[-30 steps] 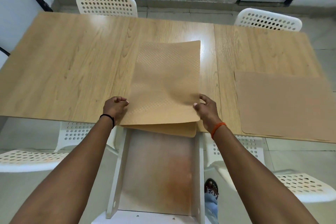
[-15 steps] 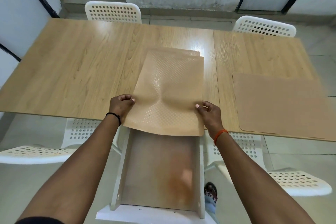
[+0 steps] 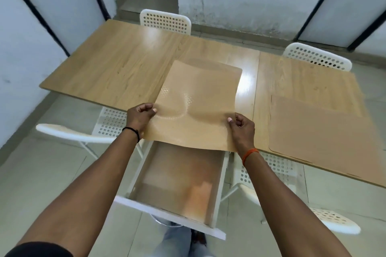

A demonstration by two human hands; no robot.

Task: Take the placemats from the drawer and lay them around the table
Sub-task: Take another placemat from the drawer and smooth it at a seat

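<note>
**Placemat held over open drawer, both hands on its near corners**

Head view. Tan placemat (image 3: 196, 108) spans between the two hands, above the near edge of the wooden surface (image 3: 117, 73). Its far end reaches out over the surface; its near edge overhangs the open white drawer (image 3: 177, 181). The sheet sags and buckles in the middle, dotted texture showing in the crease.

Left hand (image 3: 140, 117) sits at the mat's left edge, fingers curled, thumb on top, pinching the mat. Black band on that wrist. Right hand (image 3: 242, 129) sits at the mat's right near corner, thumb on top and fingers curled under, also pinching. Orange band on that wrist.

Second placemat (image 3: 321, 131) lies flat on the surface to the right, well apart from both hands, its near edge at the surface's edge.

Drawer interior is blurred; contents cannot be told.

White perforated chairs (image 3: 166, 21) stand around the surface, two on the far side, two on the near side.
</note>
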